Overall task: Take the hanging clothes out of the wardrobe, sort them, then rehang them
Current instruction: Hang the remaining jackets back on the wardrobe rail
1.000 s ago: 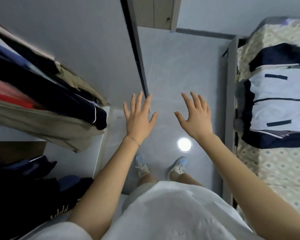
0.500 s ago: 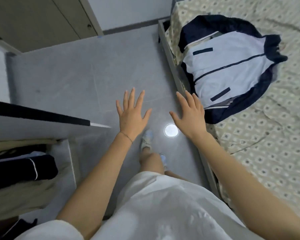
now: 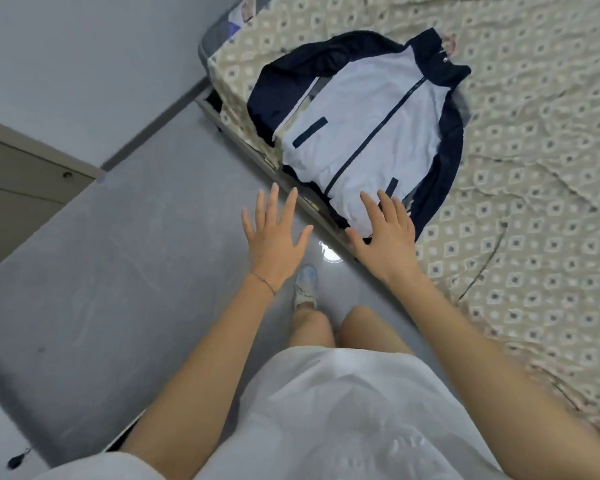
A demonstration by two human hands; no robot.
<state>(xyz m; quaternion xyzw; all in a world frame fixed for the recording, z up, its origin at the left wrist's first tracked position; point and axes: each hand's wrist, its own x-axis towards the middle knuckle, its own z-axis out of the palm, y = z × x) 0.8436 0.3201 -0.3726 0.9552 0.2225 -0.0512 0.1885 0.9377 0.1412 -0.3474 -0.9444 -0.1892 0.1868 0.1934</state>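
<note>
Navy-and-white zip-front jacket (image 3: 368, 133) lies spread flat on the bed, front up, zip closed. Its collar points away from the person and its hem is at the bed's near edge. Two dark pocket strips show on the white front; the navy sleeves curve along both sides.

The bed (image 3: 534, 237) has a creased beige sheet with a diamond print, and the jacket sits near its corner.

Right hand (image 3: 385, 237) hovers over the jacket's hem, palm down, fingers (image 3: 387, 206) straight and spread, holding nothing. Cannot tell whether it touches the cloth.

Left hand (image 3: 274, 237) is just beside it over the grey floor (image 3: 118, 271), palm down, fingers (image 3: 273, 202) spread wide, also holding nothing. Thin bracelet (image 3: 264, 282) on the left wrist. Both arms are bare and stretched forward.

The person wears a white garment (image 3: 343, 410). Bare knees and one pale sneaker (image 3: 306, 285) show below the hands.

Round bright light spot (image 3: 329, 256) on the floor between the hands, next to the bed frame. Brown cabinet door (image 3: 21, 168) with a small knob at far left, grey wall (image 3: 84, 57) above it.
</note>
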